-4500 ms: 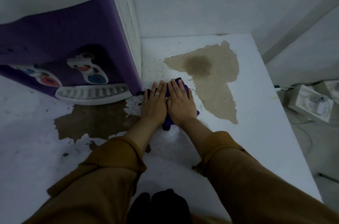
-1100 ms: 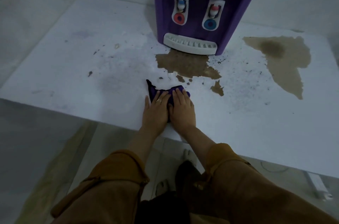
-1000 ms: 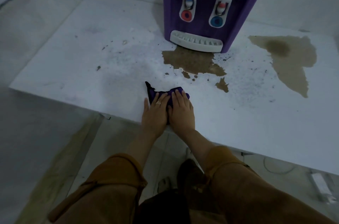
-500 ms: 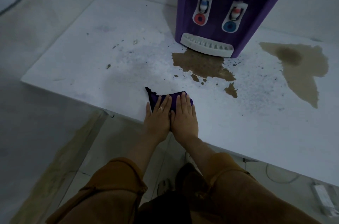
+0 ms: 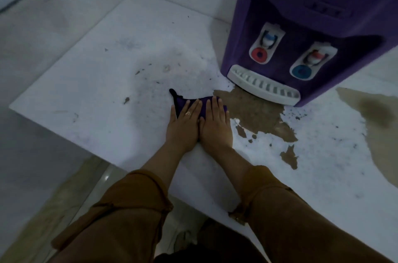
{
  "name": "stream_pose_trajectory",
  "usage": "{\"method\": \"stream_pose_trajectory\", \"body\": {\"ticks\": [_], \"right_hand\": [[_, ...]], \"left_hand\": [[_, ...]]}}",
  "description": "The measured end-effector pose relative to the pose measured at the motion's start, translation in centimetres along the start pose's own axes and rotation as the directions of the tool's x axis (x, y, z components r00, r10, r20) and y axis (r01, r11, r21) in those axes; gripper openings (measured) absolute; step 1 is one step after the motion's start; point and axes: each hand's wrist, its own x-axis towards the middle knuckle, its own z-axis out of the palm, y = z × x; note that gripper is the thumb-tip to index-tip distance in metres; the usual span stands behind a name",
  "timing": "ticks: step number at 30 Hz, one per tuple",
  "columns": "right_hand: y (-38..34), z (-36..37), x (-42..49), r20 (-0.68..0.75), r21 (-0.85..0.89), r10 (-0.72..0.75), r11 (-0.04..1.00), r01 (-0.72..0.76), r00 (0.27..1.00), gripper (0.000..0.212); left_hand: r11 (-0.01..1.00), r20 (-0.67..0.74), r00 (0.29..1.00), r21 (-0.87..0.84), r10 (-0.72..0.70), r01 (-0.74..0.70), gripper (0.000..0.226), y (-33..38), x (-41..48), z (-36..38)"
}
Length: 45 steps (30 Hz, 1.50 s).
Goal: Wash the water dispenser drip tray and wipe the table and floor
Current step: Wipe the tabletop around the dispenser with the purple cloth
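A purple cloth [image 5: 183, 101] lies on the white table [image 5: 103, 90]. My left hand [image 5: 183, 127] and my right hand [image 5: 215, 125] press flat on it side by side, fingers straight. The cloth's right end meets the edge of a brown stain [image 5: 254, 112] that spreads in front of the purple water dispenser [image 5: 301, 15]. The dispenser's white slotted drip tray [image 5: 262, 86] sits at its base, under the red and blue taps. Most of the cloth is hidden beneath my palms.
A second brown stain [image 5: 370, 112] covers the table's right side. Dark specks and crumbs [image 5: 127, 100] dot the surface to the left. The table's near edge runs under my forearms. Tiled floor [image 5: 64, 187] with a brownish streak lies below left. White walls close the back.
Both hands have pushed the cloth away from the table's near edge toward the dispenser, up to the brown stain. Earlier they wiped at the dispenser's right side.
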Motion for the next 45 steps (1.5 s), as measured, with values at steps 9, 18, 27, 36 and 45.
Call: {"method": "stream_pose_trajectory", "body": {"ticks": [9,18,27,36,45], "right_hand": [[-0.9,-0.3,10.3,0.038,-0.074,-0.083,0.994,0.085,0.996,0.058],[-1.0,-0.2,12.0,0.047,-0.1,-0.134,0.985,0.138,0.99,0.058],[-2.0,-0.2,6.3,0.103,-0.128,-0.223,0.963,0.235,0.969,0.059],[-5.1,1.5,-4.2,0.12,-0.09,-0.285,0.951,0.297,0.951,0.059],[-7.0,2.8,-11.8,0.132,-0.073,-0.323,0.94,0.334,0.937,0.059]], "left_hand": [[0.995,0.006,0.995,0.002,-0.098,0.098,0.053,-2.8,8.9,-2.3],[0.983,0.03,0.986,-0.078,-0.164,0.166,0.054,-3.0,9.7,-2.2],[0.964,0.007,0.972,-0.13,-0.234,0.233,0.056,-2.9,2.9,-0.4],[0.939,0.006,0.952,-0.16,-0.307,0.304,0.056,-3.5,-8.7,1.4],[0.93,-0.007,0.937,-0.12,-0.35,0.346,0.066,-3.5,-16.8,3.1]]}}
